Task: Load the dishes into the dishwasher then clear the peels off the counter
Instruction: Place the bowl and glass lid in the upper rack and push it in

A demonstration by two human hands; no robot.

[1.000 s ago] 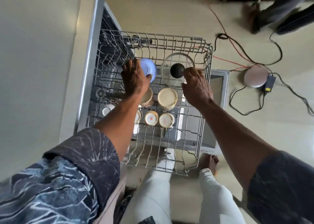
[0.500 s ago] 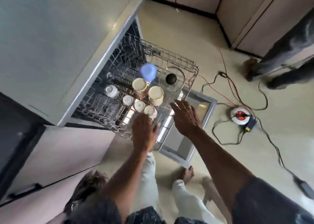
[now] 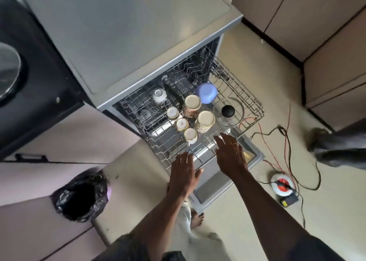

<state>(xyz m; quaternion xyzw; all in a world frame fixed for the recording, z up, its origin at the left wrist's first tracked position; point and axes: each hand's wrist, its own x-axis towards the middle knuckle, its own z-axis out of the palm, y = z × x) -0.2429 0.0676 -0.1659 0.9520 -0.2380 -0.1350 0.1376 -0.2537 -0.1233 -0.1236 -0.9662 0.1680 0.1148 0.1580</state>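
Observation:
The dishwasher's wire rack (image 3: 255,106) is pulled out over the open door (image 3: 210,191). In it stand several upturned cream cups (image 3: 205,120), a blue bowl (image 3: 207,93), a glass lid with a black knob (image 3: 227,111) and a small white pot (image 3: 159,95). My left hand (image 3: 183,173) hovers flat at the rack's near edge, fingers spread and holding nothing. My right hand (image 3: 231,156) reaches over the rack's front right corner, fingers straight and empty. No peels are in view.
A bin lined with a black bag (image 3: 82,197) stands at the lower left. A dark counter with a steel lid (image 3: 9,70) lies at the left. Cables and a round socket reel (image 3: 281,185) lie on the floor at the right. Another person's legs (image 3: 336,148) stand at the far right.
Both hands have drawn back from the blue bowl and glass lid to the rack's front edge. The view has risen, showing the dishwasher top, bin and counter.

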